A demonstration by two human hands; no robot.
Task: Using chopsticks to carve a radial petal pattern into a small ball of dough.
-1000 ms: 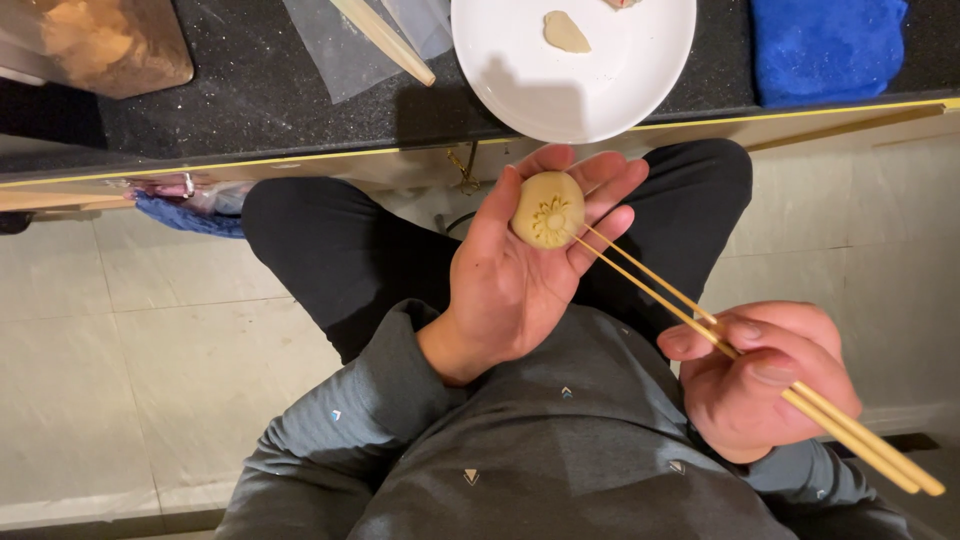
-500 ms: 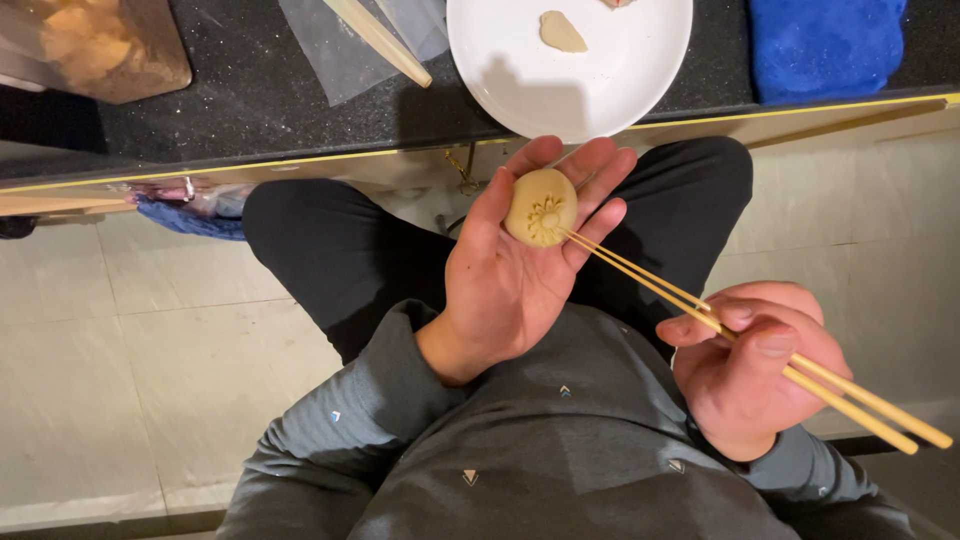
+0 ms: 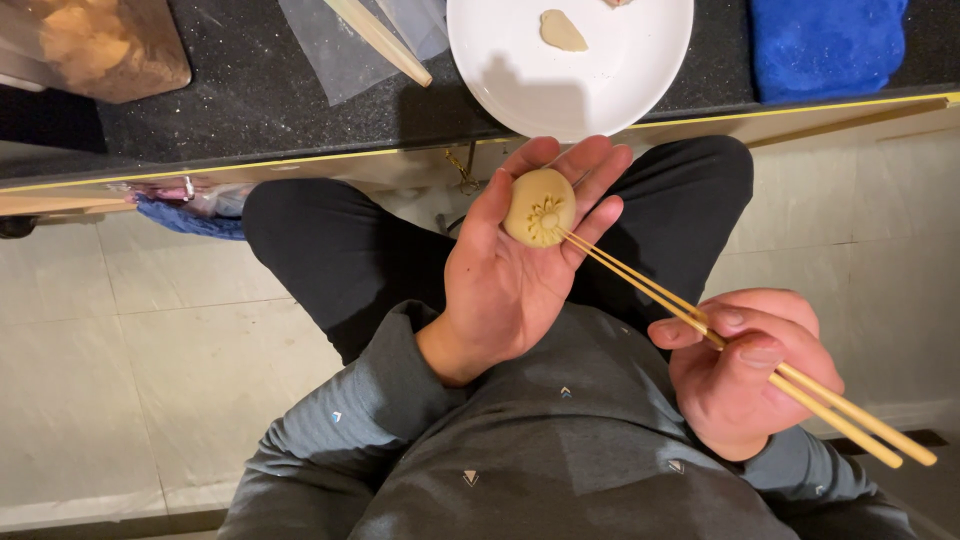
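From the head camera we look down at our lap. Our left hand [image 3: 510,290] lies open, palm up, and a round ball of dough [image 3: 539,207] sits on its spread fingers [image 3: 600,170]. The ball has little lines pressed into it, like a flower. Our right hand [image 3: 745,375] pinches a pair of chopsticks [image 3: 700,320] between thumb and fingers, and the tips touch the middle of the ball.

Above, on the dark surface [image 3: 250,100], stand a white plate [image 3: 620,90] with a small dough bit [image 3: 562,30], a blue cloth [image 3: 825,45] and a clear plastic sheet [image 3: 330,50].

If we push too hard, the tips could poke through the soft ball. If our palm tips, it could roll off onto the floor.
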